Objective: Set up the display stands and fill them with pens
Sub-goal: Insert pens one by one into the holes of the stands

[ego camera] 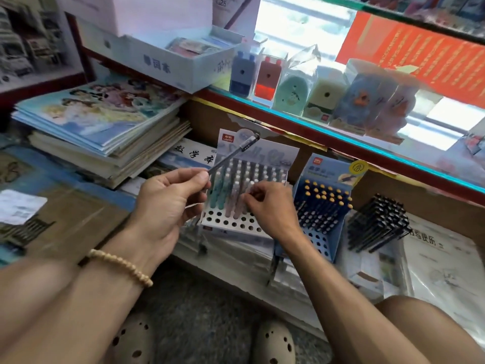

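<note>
Pens (237,187) stand in the back rows of our white stand (231,219), which sits on the low shelf under the glass counter (341,143), its front holes still empty. Our left hand (162,203) pinches one grey pen (233,153) by its lower end between thumb and forefinger, slanting up over the stand's card, while our right hand (265,206) curls its fingertips round a pale pen among the rows. Just right stands a blue stand (325,203) of dark pens, with a black bundle (378,224) beside it.
</note>
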The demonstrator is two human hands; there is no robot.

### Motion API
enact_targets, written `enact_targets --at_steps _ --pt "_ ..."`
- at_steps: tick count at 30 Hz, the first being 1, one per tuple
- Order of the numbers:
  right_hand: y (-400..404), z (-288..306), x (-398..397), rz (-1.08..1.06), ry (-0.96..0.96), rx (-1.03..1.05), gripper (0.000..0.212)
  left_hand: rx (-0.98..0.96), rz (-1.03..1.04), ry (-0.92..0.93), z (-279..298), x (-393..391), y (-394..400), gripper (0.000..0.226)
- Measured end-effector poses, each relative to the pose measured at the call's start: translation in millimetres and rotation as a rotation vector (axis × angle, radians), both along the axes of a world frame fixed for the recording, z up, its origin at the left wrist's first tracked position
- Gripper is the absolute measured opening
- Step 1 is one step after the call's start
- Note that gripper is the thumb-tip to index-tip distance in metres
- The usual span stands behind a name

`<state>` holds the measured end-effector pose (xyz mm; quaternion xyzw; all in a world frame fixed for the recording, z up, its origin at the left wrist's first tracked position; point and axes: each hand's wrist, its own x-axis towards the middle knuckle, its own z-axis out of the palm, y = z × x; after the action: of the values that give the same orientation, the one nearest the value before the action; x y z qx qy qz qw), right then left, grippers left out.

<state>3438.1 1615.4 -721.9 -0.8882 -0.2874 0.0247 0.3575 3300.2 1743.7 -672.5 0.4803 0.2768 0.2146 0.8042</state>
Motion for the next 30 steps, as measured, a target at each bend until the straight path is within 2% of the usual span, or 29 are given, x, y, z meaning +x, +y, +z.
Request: enact_targets --at_steps 7,10,13,15,18,20,23,26,30 --pt "15.5 -15.7 -2.2 -0.053 0.037 -0.016 0.017 0.0 0.004 0.012 -1.6 -5.5 3.7 0.008" --pt "11.7 -9.5 -4.2 -0.014 0.081 -0.066 0.016 -0.003 -0.006 0.015 -4.4 -6.8 3.2 0.011" --pt "0.4 7.8 -6.1 -0.015 0.044 -0.14 0.018 -0.013 -0.021 0.024 -6.7 -7.1 1.5 0.014" --pt "-8.9 27.4 -6.0 -0.039 0.099 0.024 0.021 -0.008 -0.035 0.035 -7.2 -6.1 0.4 0.01" --pt "-24.8 63.0 -10.8 -0.046 0.476 0.483 0.024 0.01 -0.077 0.051 -7.2 -0.9 -7.3 0.009" --pt "-35.9 75.2 -12.8 -0.026 0.57 0.62 0.026 0.032 -0.129 0.057 -7.0 4.3 -17.5 0.008" --pt "-52.5 79.6 -15.1 -0.044 0.532 0.673 0.018 0.13 -0.211 0.069 -8.0 13.6 -35.4 0.006" --pt "-75.1 81.8 -12.6 -0.136 0.461 0.701 0.011 0.34 -0.298 0.09 -12.6 24.8 -55.8 0.005" --pt "-112.3 82.8 -9.5 -0.195 0.27 0.612 0.019 0.555 -0.401 0.058 -20.5 41.1 -88.8 0.005"
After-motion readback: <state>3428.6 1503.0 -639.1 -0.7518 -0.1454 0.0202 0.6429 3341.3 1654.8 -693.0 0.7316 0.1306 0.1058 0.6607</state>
